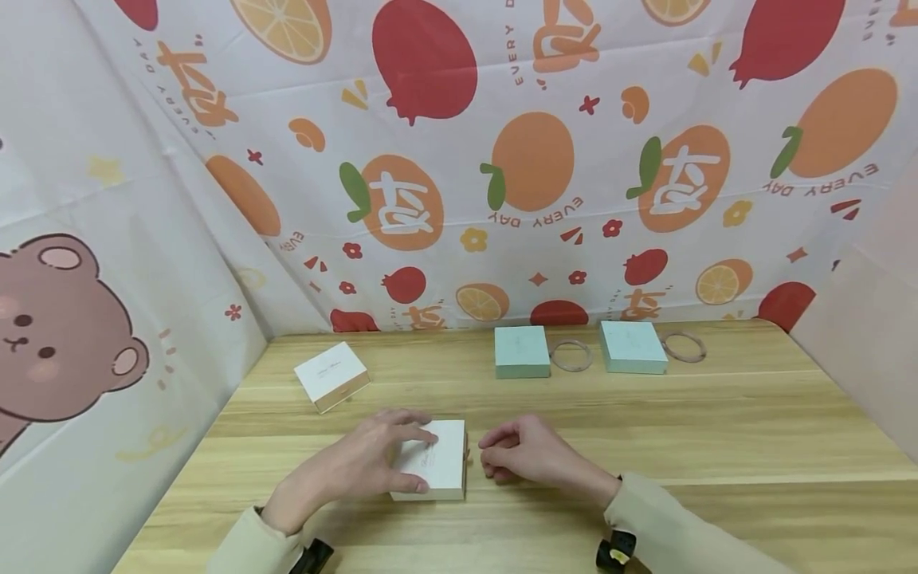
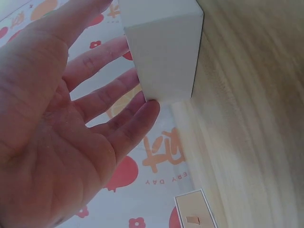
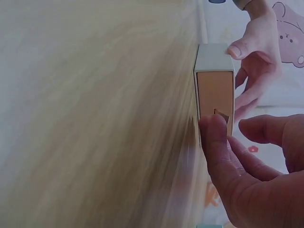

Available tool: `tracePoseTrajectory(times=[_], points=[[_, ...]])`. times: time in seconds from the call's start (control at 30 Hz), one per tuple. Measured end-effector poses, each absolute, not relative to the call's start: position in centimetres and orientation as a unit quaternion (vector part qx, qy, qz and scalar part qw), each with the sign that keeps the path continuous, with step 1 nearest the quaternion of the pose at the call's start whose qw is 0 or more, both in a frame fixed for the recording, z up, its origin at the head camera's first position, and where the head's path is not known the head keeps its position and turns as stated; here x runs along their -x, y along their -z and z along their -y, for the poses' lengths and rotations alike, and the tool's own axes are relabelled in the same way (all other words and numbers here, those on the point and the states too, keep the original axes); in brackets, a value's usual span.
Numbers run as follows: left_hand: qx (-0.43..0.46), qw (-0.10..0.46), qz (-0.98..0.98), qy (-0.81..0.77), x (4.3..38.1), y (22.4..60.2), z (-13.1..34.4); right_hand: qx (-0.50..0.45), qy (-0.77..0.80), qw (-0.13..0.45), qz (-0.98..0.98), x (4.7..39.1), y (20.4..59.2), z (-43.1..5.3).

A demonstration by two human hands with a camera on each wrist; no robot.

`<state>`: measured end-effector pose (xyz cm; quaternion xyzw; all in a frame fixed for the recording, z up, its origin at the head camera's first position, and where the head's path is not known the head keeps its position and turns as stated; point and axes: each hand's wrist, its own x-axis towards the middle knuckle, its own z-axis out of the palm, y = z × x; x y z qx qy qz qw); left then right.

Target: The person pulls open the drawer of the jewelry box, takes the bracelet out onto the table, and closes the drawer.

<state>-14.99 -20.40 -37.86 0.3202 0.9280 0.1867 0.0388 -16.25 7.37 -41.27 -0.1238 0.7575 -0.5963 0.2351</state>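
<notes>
A white box (image 1: 449, 454) with small print on its lid lies on the table before me. My left hand (image 1: 362, 460) rests over its left part, thumb by the near top edge and fingers spread across the top. The left wrist view shows those fingers (image 2: 111, 97) lightly bent along the box's top. Facing right is a tan drawer front (image 3: 213, 90) with a small pull tab (image 3: 221, 114). My right hand (image 1: 527, 453) is just right of this end, its thumb apart from the forefinger. In the right wrist view the forefinger overlaps the drawer front below the tab.
A second white box (image 1: 331, 373) stands at the back left, its tan drawer end facing front. Two mint-green boxes (image 1: 522, 355) are along the back edge, each with a thin ring (image 1: 571, 369) to its right. Printed cloth (image 1: 459, 263) hangs behind the wooden table (image 1: 717, 430).
</notes>
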Motion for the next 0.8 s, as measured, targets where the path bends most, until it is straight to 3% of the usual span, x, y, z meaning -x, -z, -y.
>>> tracePoseTrajectory(times=[0.8], points=[[-0.305, 0.055, -0.929, -0.201, 14.7, 38.0, 20.4, 0.108, 0.63, 0.246, -0.729, 16.9, 42.0, -5.1]])
